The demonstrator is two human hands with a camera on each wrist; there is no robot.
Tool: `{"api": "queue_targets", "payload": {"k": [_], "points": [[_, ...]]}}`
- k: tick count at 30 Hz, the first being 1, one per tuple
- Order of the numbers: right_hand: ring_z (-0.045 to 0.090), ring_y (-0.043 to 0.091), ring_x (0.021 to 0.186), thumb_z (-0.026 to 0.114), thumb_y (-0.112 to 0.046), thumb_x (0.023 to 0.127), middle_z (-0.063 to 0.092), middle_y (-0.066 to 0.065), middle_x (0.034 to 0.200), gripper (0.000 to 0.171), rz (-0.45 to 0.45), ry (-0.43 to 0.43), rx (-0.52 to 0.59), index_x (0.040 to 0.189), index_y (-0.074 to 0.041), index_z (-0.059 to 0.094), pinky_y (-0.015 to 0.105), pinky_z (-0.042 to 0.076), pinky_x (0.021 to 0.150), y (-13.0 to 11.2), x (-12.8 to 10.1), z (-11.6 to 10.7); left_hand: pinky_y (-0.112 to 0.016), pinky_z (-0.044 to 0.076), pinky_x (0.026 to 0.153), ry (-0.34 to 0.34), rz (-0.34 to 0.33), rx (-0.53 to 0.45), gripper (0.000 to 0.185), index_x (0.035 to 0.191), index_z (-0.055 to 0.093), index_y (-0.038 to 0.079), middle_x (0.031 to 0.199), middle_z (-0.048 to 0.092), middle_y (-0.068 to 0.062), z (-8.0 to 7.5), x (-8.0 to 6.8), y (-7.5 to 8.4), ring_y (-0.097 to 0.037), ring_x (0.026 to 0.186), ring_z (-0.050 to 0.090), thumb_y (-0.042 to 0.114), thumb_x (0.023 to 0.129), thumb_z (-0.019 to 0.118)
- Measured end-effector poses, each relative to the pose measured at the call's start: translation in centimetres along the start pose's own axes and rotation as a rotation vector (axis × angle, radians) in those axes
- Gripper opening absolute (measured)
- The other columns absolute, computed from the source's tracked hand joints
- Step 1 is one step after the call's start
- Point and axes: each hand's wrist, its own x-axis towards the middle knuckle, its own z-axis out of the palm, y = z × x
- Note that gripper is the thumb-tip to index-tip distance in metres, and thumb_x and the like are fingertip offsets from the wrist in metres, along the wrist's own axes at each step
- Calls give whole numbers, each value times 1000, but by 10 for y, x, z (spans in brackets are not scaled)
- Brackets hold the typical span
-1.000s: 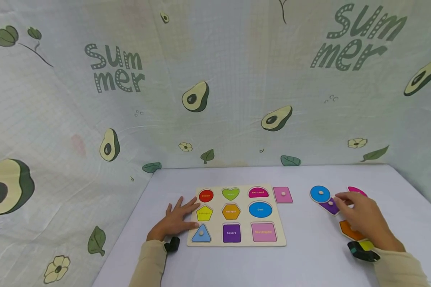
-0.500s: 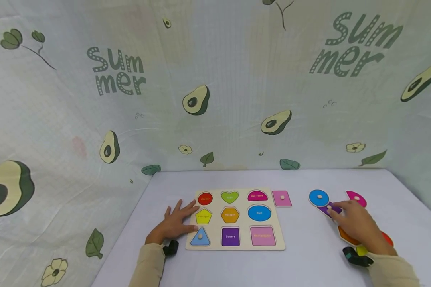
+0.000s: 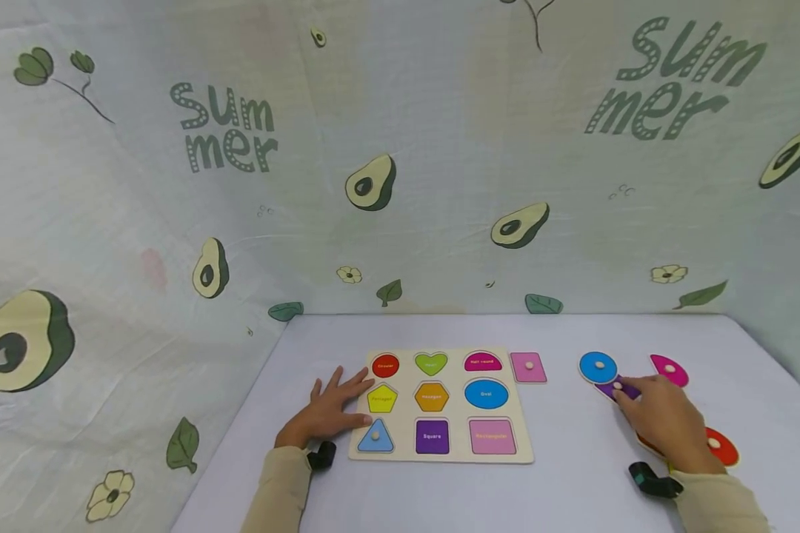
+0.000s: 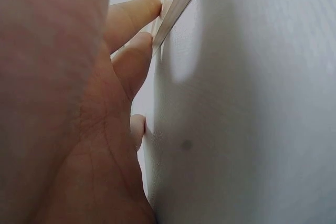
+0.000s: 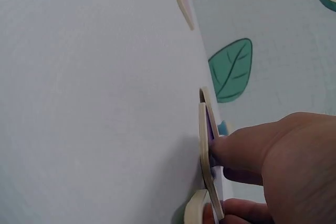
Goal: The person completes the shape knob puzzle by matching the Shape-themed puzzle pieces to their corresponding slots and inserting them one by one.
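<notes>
Pale wooden puzzle board (image 3: 520, 451) with glossy painted pieces; matt white table (image 3: 573, 488).

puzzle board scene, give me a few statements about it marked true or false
1. The left hand lies flat at the left edge of the puzzle board. True.
2. The blue triangle sits in the board. True.
3. The right hand is lifting the pink rectangle. False: it touches the purple piece; the rectangle lies alone beside the board.
4. The blue round piece is in the oval slot. False: it lies on the table, right of the board.
5. The purple piece overlaps the blue round piece. True.
</notes>
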Motion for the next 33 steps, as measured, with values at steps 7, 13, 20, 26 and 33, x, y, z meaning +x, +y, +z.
{"api": "queue_targets", "payload": {"k": [7, 13, 20, 26, 33], "points": [[54, 56, 103, 76, -27, 87, 59, 38, 114, 46, 17, 35, 1, 116, 8, 68, 64, 51, 68, 2, -2, 3, -67, -8, 114, 2, -5, 0, 79, 152, 46, 33, 163, 29, 8, 0, 1, 2, -39, 152, 0, 59, 81, 73], [55, 54, 97, 73, -29, 90, 59, 38, 116, 50, 77, 2, 44, 118, 12, 63, 60, 50, 64, 3, 0, -2, -68, -8, 114, 0, -9, -3, 79, 152, 46, 34, 163, 29, 8, 1, -1, 4, -39, 152, 0, 59, 82, 73], [57, 46, 85, 69, -27, 91, 62, 35, 110, 48, 148, -22, 84, 118, 13, 61, 54, 48, 62, 7, 1, -5, -68, -8, 114, 1, -10, 3, 79, 151, 46, 33, 163, 28, 8, 0, 0, 4, -38, 152, 0, 58, 82, 73], [54, 49, 87, 69, -21, 88, 60, 36, 107, 42, 144, 54, 66, 113, 13, 63, 54, 49, 58, 9, -1, -6, -68, -8, 114, 7, -7, 0, 80, 151, 47, 32, 163, 29, 8, 2, 1, 3, -39, 152, 1, 58, 81, 74], [44, 56, 97, 69, -18, 86, 45, 41, 113, 42, 229, 91, 45, 116, 11, 61, 62, 51, 63, 8, -2, -12, -68, -8, 114, 5, -4, 2, 79, 151, 46, 32, 163, 29, 8, 0, 1, 2, -39, 152, 1, 58, 82, 74]]}}
